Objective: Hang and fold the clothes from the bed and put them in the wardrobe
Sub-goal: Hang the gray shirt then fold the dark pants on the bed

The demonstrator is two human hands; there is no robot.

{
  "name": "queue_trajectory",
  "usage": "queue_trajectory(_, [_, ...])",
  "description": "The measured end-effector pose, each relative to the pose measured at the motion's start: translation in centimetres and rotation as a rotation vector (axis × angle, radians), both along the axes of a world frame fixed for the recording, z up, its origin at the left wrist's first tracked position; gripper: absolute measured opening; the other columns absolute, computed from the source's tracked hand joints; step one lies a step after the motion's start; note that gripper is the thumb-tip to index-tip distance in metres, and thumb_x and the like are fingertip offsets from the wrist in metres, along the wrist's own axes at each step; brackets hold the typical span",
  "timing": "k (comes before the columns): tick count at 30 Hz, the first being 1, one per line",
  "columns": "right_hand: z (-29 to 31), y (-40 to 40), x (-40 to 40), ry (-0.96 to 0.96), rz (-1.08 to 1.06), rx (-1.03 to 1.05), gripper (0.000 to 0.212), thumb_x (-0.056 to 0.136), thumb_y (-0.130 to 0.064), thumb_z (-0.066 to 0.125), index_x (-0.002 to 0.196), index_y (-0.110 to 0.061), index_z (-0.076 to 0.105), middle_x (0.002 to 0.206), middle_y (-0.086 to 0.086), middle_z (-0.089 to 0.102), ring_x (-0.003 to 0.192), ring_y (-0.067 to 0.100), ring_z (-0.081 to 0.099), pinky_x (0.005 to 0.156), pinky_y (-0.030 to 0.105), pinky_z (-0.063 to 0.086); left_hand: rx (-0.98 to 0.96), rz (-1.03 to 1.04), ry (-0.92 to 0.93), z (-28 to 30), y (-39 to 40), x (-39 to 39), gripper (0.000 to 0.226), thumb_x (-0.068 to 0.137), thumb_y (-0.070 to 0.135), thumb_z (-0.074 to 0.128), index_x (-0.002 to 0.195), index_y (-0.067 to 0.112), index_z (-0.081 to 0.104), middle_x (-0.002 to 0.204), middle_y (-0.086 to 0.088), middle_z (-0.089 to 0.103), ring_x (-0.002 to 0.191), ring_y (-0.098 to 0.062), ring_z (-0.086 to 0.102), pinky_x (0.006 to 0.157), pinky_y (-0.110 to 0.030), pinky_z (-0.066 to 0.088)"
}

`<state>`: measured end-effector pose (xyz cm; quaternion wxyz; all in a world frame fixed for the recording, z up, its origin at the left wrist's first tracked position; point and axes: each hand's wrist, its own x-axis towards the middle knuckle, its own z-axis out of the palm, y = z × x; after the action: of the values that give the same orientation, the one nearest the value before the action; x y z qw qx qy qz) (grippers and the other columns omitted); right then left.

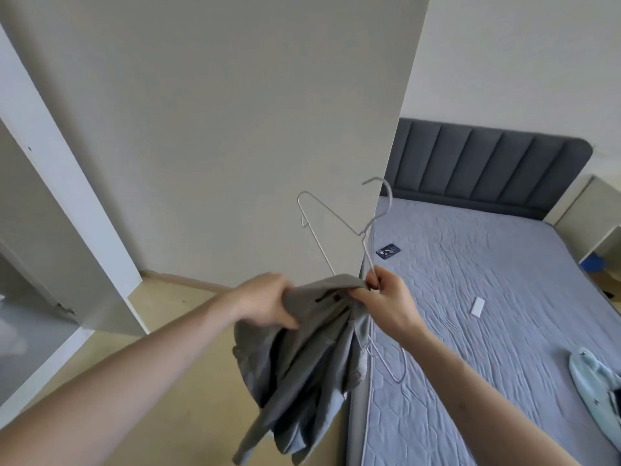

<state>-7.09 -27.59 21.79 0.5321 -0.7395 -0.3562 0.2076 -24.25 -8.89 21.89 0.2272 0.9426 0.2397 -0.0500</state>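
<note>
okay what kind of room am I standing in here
Most likely a bedroom: a bed with a padded grey headboard, an open wardrobe door, and hands fitting a grey garment onto a wire hanger.

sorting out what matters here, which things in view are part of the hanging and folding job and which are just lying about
Part of the job:
- grey garment, gripped by the left hand
- wire hanger, pinched by the right hand
- light blue garment on the bed
- wardrobe

Just lying about:
- dark phone on the bed
- small white object on the bed
</note>
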Motion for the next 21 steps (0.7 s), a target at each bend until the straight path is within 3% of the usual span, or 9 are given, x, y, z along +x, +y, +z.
queue_trajectory(2, [-0.1,-0.2,1.0,-0.032,-0.007,-0.007,0.047,0.079,-0.011,0.073,0.071,-0.022,0.029,0.065,-0.004,0.033,0.062,0.015,0.027,0.055,0.027,0.024,-0.107,0.069,0.0,-3.4,0.8,-2.0,0.027,0.076,0.047,0.077,0.065,0.027,0.063,0.064,0.013,0.064,0.061,-0.009,0.059,0.061,-0.031,0.043])
queue_trajectory(4, [-0.3,-0.6,2.0,-0.056,-0.017,-0.04,0.046,0.081,-0.009,0.073,0.072,-0.022,0.03,0.065,-0.005,0.034,0.062,0.014,0.028,0.056,0.029,0.024,-0.322,0.169,-0.123,-5.4,1.9,-3.6,0.035,0.088,0.037,0.074,0.061,0.023,0.059,0.059,0.011,0.059,0.058,-0.01,0.053,0.062,-0.032,0.038])
queue_trajectory(8, [-1.0,-1.7,4.0,-0.1,-0.055,-0.143,0.048,0.084,-0.016,0.077,0.072,-0.021,0.031,0.058,-0.011,0.035,0.052,0.007,0.028,0.051,0.025,0.025,-0.61,0.479,-0.456,-5.2,3.5,-4.2,0.026,0.098,0.028,0.07,0.093,0.002,0.072,0.081,-0.006,0.069,0.08,-0.019,0.061,0.07,-0.03,0.043])
queue_trajectory(11, [-1.7,-2.3,4.4,-0.17,-0.077,-0.244,0.049,0.083,-0.023,0.081,0.071,-0.019,0.034,0.062,-0.002,0.044,0.055,0.011,0.032,0.054,0.031,0.027,-0.628,0.465,-0.521,-2.9,3.7,-3.6,0.025,0.099,0.034,0.066,0.108,0.013,0.076,0.092,-0.004,0.074,0.082,-0.022,0.068,0.064,-0.034,0.049])
queue_trajectory(13, [-2.3,-2.6,4.0,-0.213,-0.078,-0.279,0.047,0.08,-0.026,0.083,0.07,-0.018,0.038,0.068,-0.002,0.063,0.056,0.013,0.037,0.054,0.031,0.03,-0.678,0.429,-0.604,-0.8,3.9,-2.8,0.023,0.1,0.027,0.065,0.11,0.01,0.076,0.104,-0.004,0.077,0.095,-0.021,0.073,0.08,-0.038,0.055])
queue_trajectory(14, [-2.5,-2.8,3.7,-0.224,-0.08,-0.277,0.045,0.079,-0.028,0.083,0.07,-0.018,0.04,0.074,-0.004,0.071,0.055,0.012,0.039,0.054,0.031,0.033,-0.715,0.417,-0.619,0.3,4.1,-2.4,0.021,0.097,0.023,0.066,0.108,0.01,0.078,0.108,-0.004,0.078,0.101,-0.02,0.074,0.088,-0.036,0.056])
queue_trajectory(17, [-1.7,-3.5,3.5,-0.207,-0.078,-0.222,0.042,0.088,-0.038,0.076,0.069,-0.015,0.047,0.075,-0.006,0.073,0.056,0.014,0.047,0.06,0.032,0.038,-0.744,0.414,-0.508,2.9,4.7,-1.9,0.029,0.08,0.026,0.063,0.098,0.01,0.079,0.103,-0.006,0.079,0.097,-0.021,0.075,0.084,-0.032,0.056])
queue_trajectory(19, [-0.7,-4.2,3.5,-0.209,-0.02,-0.186,0.044,0.099,-0.043,0.064,0.066,-0.016,0.056,0.06,-0.009,0.063,0.047,0.01,0.039,0.053,0.029,0.034,-0.704,0.458,-0.424,3.3,5.4,-1.8,0.033,0.073,0.029,0.065,0.092,0.005,0.075,0.097,-0.007,0.078,0.089,-0.026,0.073,0.082,-0.034,0.054])
queue_trajectory(21, [0.2,-5.0,3.4,-0.229,0.035,-0.155,0.048,0.104,-0.042,0.056,0.062,-0.018,0.058,0.052,-0.007,0.05,0.044,0.008,0.034,0.049,0.022,0.03,-0.644,0.535,-0.404,3.4,6.2,-1.8,0.024,0.068,0.031,0.066,0.076,0.009,0.07,0.079,-0.006,0.067,0.074,-0.024,0.061,0.073,-0.033,0.046])
